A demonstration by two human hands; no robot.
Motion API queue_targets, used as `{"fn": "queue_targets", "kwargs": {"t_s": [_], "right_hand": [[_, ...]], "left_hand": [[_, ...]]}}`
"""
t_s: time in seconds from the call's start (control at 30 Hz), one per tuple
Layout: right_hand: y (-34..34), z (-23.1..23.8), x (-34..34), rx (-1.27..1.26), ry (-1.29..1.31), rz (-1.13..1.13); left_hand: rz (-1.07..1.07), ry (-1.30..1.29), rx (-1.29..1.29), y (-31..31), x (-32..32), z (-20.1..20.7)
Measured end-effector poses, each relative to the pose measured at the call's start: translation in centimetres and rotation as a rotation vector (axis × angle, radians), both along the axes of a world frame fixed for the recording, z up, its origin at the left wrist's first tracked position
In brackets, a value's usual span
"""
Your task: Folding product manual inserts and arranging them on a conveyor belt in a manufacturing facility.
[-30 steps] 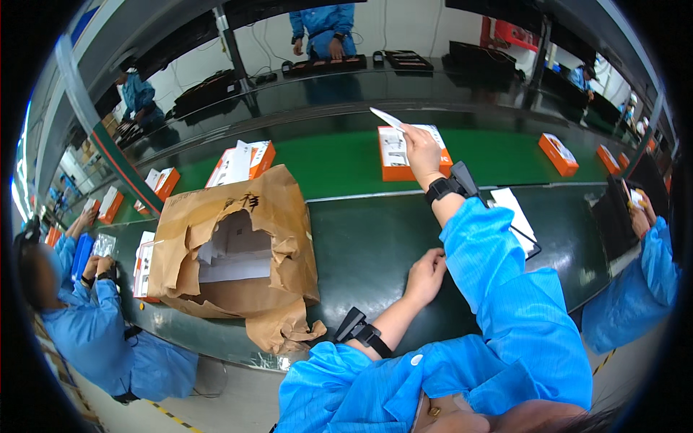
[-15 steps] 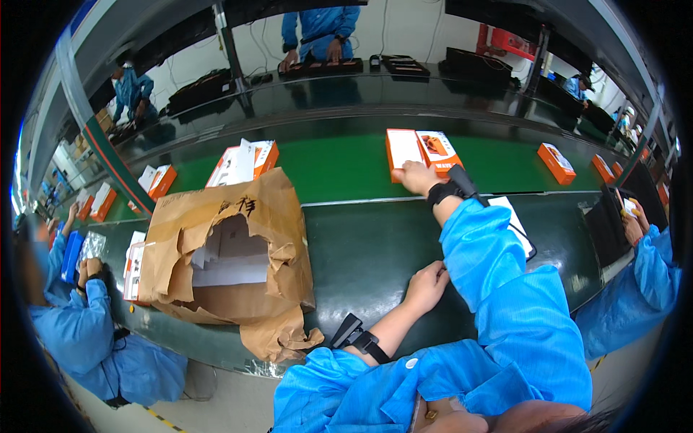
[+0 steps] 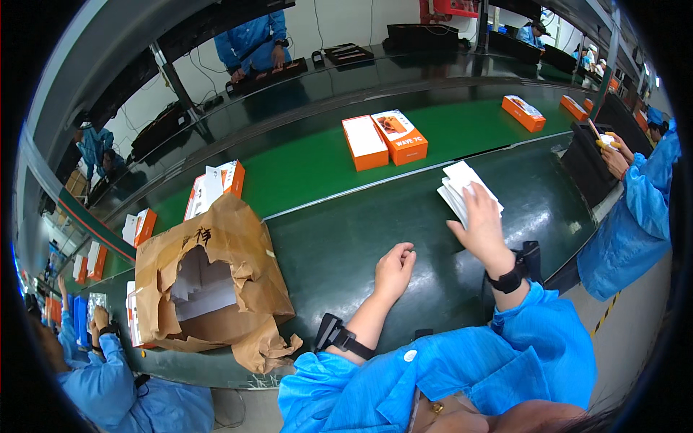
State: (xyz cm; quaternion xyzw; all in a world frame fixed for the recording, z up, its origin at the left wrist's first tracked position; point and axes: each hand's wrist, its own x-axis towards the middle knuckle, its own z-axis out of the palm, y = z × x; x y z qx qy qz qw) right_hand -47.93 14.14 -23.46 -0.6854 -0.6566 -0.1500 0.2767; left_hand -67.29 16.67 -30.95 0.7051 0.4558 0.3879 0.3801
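Observation:
A small fanned stack of white booklets [image 3: 459, 180] lies on the green worktable near its far edge. Over the stack's near side is my right hand [image 3: 482, 229], fingers spread and fingertips at the top sheets; whether they press on it I cannot tell. My left hand [image 3: 393, 274] rests on the tabletop, fingers curled in, with nothing visible in it. Beyond, on the green belt, stand an orange box with a white top [image 3: 365, 144] and an orange printed box [image 3: 399, 137], side by side. A torn brown paper package [image 3: 245, 278] holding white sheets sits to the left.
More orange boxes stand along the belt, one at the right [image 3: 524, 113] and one with papers sticking out [image 3: 232, 177] behind the package. A dark bin [image 3: 595, 162] stands at the table's right end. Co-workers in blue are at both sides and across the line.
My right hand has left the orange boxes on the belt and come back to the white booklets. The view has swung right; my left hand stays curled on the table.

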Motion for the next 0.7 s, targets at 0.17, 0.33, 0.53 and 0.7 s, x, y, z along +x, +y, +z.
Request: {"fn": "queue_targets", "kwargs": {"t_s": [0.17,0.33,0.53,0.7], "right_hand": [[0.3,-3.5,3.8,-0.002,-0.113,-0.139],[0.8,-2.3,3.7,0.027,-0.079,-0.102],[0.2,2.3,0.6,0.418,-0.003,0.262],[0.8,-4.8,-6.9,0.151,0.189,0.869]], "left_hand": [[-0.021,0.035,0.011,0.2,0.0,-0.1],[-0.046,0.021,0.017,0.5,-0.5,-0.8],[-0.148,-0.418,-0.177,0.9,-1.2,-1.1],[-0.033,-0.764,-0.433,1.2,-1.8,-0.9]]}}
